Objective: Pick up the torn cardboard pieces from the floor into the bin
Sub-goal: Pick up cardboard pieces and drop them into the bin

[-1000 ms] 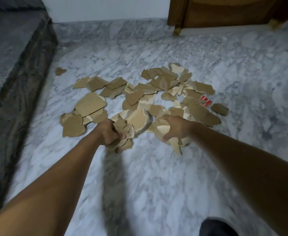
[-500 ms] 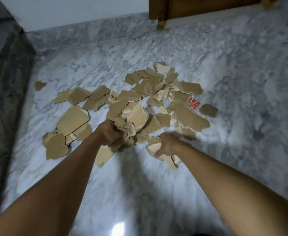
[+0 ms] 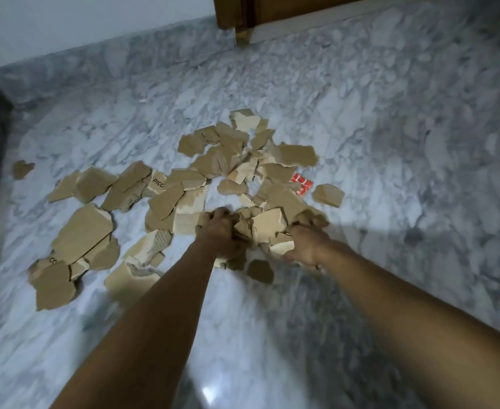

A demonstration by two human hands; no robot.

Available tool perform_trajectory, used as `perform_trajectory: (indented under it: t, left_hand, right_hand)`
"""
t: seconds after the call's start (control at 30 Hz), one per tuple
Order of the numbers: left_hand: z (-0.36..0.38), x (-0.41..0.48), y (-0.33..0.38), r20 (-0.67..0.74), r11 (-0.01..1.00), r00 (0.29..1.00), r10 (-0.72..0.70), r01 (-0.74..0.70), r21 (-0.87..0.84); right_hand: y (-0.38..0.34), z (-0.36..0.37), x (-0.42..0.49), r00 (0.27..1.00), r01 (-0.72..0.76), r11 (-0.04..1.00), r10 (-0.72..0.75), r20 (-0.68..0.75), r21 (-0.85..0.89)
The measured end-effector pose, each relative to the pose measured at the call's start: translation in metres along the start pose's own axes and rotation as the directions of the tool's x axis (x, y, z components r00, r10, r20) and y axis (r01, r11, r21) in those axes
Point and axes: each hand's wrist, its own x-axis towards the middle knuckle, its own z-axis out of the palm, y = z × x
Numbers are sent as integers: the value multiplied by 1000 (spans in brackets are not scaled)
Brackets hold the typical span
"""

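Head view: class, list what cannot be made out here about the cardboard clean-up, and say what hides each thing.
- Bin: nowhere in the head view, so its place is unknown.
- Number of cardboard pieces gripped: the left hand, the right hand and overlapping pieces cover them.
- Lettering on the printed piece: partly hidden by a piece lying over it.
- Red scrap: print too small and blurred to read.
- Wooden frame: cut off by the top edge.
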Motion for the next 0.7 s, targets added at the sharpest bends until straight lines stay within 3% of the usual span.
perform_trajectory:
  t: [0.1,0.17,0.3,0.37,0.47,0.57,0.63,0.7]
  left_hand:
    - [4,5,-5,-73,996,993,92,-93,-10]
    - [4,2,-8,-117,972,982,150,-168,-166]
    - [-8,-8,-14,-153,891,975,160,-209,-402]
    - [-21,-17,-23,-157,808,978,140,-204,-553]
    - [-35,-24,-43,-145,688,983,109,-180,-703]
    - [-42,-38,-56,-154,597,985,79,-170,-784]
    - [-36,-45,-68,-138,585,989,52,-142,-799]
    - [-24,-50,-81,-174,657,982,78,-182,-732]
  right_hand:
    - [-8,22,-3,986,32,999,-36,-165,-31]
    - [-12,25,-5,984,54,998,-50,-168,16]
    - [-13,12,-16,995,-27,915,62,-76,402]
    - [-19,0,-26,997,-37,887,65,-44,461]
    - [-33,-12,-40,999,-32,895,44,-16,445]
    - [-55,-3,-46,994,-62,926,26,102,372]
    - [-69,19,-42,993,-92,972,75,86,215]
    - [-76,47,-29,995,-89,995,87,39,35]
